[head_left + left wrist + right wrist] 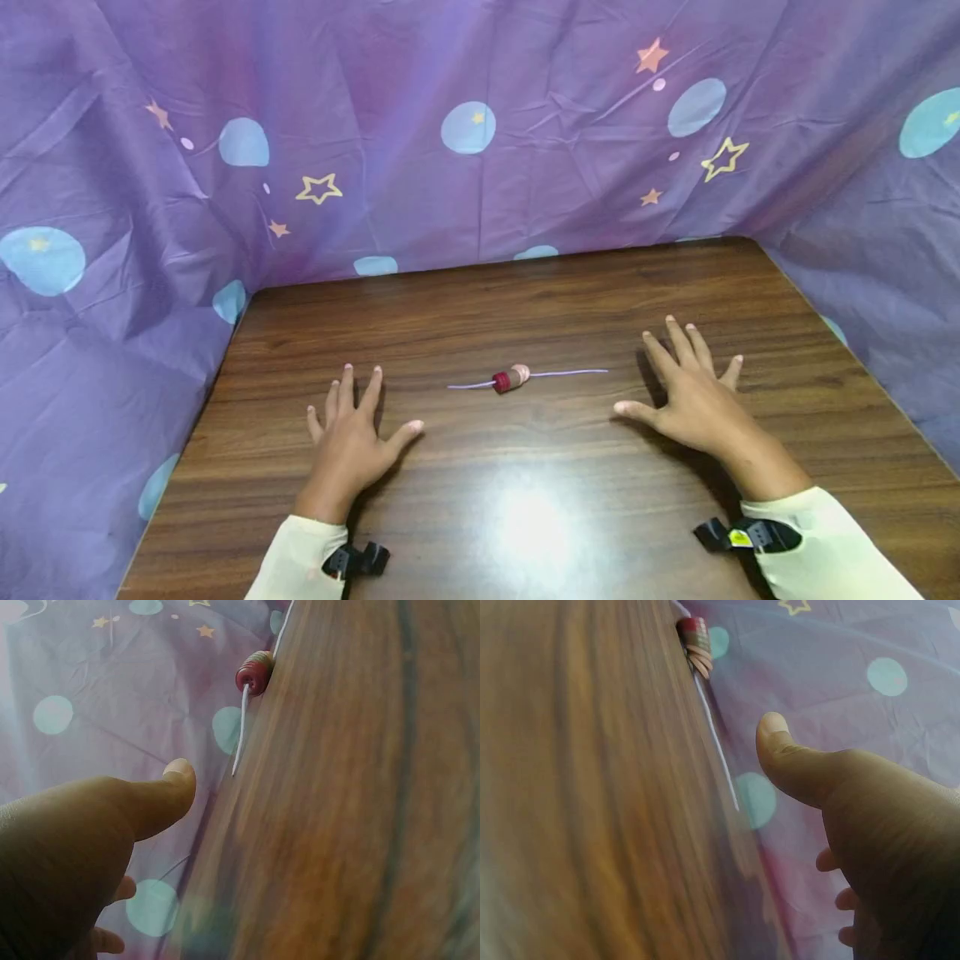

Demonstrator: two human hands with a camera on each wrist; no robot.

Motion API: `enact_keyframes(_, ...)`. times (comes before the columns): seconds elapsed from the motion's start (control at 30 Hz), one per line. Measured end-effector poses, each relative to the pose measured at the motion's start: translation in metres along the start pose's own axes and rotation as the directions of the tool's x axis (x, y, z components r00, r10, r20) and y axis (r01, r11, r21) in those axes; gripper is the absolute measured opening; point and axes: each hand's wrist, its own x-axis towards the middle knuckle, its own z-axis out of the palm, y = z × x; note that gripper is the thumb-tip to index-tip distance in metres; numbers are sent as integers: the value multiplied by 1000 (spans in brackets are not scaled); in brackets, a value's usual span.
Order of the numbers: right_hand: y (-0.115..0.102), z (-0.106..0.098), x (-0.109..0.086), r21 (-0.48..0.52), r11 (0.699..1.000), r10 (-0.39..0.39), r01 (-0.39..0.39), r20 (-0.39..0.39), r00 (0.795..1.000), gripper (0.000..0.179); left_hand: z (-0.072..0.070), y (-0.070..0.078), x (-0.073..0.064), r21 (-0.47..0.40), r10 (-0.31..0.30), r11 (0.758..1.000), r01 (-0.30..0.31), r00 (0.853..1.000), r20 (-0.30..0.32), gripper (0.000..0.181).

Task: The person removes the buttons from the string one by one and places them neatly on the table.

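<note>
Midway between the hands lies a pale purple string point(567, 372) threaded through a short stack of button-like discs point(512, 379). The discs run from dark red on the left through brown to pink on the right, with a bare length of string out each side. My left hand point(349, 450), fingers spread, is at the table's left, apart from the string's left end. On the right, my right hand point(701, 404) is likewise spread, its thumb nearest the string's right end. Neither hand holds anything. In the left wrist view the red end disc point(251, 679) shows a rim and small holes.
The brown wood-grain table point(420, 325) carries a bright light reflection near its front. A purple curtain point(405, 100) with stars and blue spots hangs behind it and along both sides. Black straps with small devices point(750, 535) sit at both wrists.
</note>
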Motion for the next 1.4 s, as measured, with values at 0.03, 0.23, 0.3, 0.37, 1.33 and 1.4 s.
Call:
enact_keyframes(0.03, -2, 1, 0, 4, 1000, -2, 2, 6, 1000, 119, 1, 0, 0, 0, 4, 1000, -4, 1000, 2, 107)
enact_keyframes(0.23, -10, 5, 2, 42, 999, -23, 21, 39, 999, 116, 3, 1, 4, -20, 33, 999, -33, 999, 15, 97)
enact_keyframes(0.3, -14, 8, 4, 52, 998, -37, 35, 35, 999, 114, 5, 3, 5, -48, 43, 998, -42, 999, 23, 94)
enact_keyframes(0.37, -17, 11, 7, 60, 997, -51, 49, 31, 998, 113, 6, 6, 6, -89, 55, 995, -51, 998, 34, 92)
enact_keyframes(1.33, -53, 33, 48, 234, 962, -174, 142, 121, 977, 105, 26, 46, 46, -405, 218, 893, -195, 976, 12, 80)
enact_keyframes(1.4, -54, 33, 49, 255, 957, -178, 141, 131, 975, 104, 27, 47, 48, -400, 217, 898, -185, 975, 38, 78)
